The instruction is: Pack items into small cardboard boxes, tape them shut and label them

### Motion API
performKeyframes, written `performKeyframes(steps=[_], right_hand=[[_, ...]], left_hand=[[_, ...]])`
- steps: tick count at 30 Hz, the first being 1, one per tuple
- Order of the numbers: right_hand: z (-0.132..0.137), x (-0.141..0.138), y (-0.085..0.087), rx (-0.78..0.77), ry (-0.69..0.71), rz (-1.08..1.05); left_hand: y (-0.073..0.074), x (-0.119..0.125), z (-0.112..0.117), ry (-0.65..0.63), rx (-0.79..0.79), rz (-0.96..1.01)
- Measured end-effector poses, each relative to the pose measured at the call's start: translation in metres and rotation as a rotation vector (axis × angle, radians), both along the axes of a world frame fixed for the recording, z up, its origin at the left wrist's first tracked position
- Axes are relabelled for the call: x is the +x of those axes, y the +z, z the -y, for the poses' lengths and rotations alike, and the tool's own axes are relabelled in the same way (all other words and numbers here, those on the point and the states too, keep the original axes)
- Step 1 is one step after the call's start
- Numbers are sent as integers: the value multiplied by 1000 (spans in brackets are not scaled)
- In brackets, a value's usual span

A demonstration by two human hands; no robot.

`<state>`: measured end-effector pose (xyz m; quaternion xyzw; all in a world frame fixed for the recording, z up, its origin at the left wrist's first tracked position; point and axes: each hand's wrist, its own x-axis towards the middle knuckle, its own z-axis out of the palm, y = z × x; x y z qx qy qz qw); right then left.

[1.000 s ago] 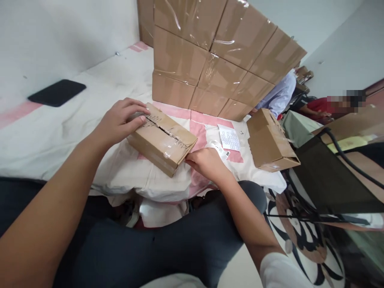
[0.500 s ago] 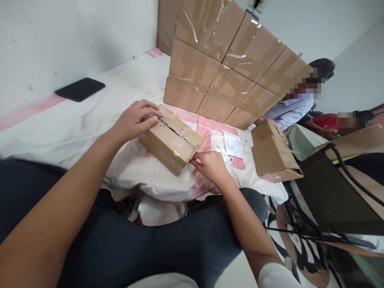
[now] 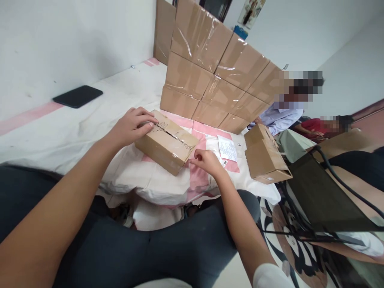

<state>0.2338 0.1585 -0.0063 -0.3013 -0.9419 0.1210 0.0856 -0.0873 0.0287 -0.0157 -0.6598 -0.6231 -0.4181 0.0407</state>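
Note:
A small cardboard box (image 3: 163, 154) lies on the cloth-covered surface in front of me, its top flaps meeting along a ragged seam. My left hand (image 3: 136, 124) rests on the far-left end of its top, fingers stretched out over the edge and not wrapped round it. Just off the box's right end is my right hand (image 3: 207, 162), fingers bent, with a gap between thumb and forefinger and nothing visible in them. To the right of that hand lies a white printed sheet (image 3: 227, 149) with rows of small marks.
Behind the box stands a wall of taped cartons (image 3: 210, 76). Another carton (image 3: 264, 156) sits at the right, near a dark chair (image 3: 327, 196). A black flat slab (image 3: 78, 96) lies by the wall at left. Two people are beyond the cartons at right.
My right hand has come away from the box's right end, its fingers parting. My left hand stays on the box. The view has shifted slightly.

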Motion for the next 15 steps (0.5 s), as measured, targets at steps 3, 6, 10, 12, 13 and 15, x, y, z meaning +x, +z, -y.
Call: performKeyframes(steps=[3,6,10,12,13,15], right_hand=[[-3,-1,-2,24,-52,-8],[-9,0,-4,97,-218,-141],[-5,0,-5,-130,-54,-293],[1,-3,-6,-240,46,-289],[4,-4,-6,-246,57,-277],[9,-6,-6,-203,48,-248]], left_hand=[[1,0,-1,-9,-10,-10],[0,-1,-2,-6,-21,-10],[-2,-3,-3,17,-24,-13],[-2,-5,-3,1,-28,-24],[-3,-6,-3,-6,-29,-27],[-3,-7,-4,-1,-27,-27]])
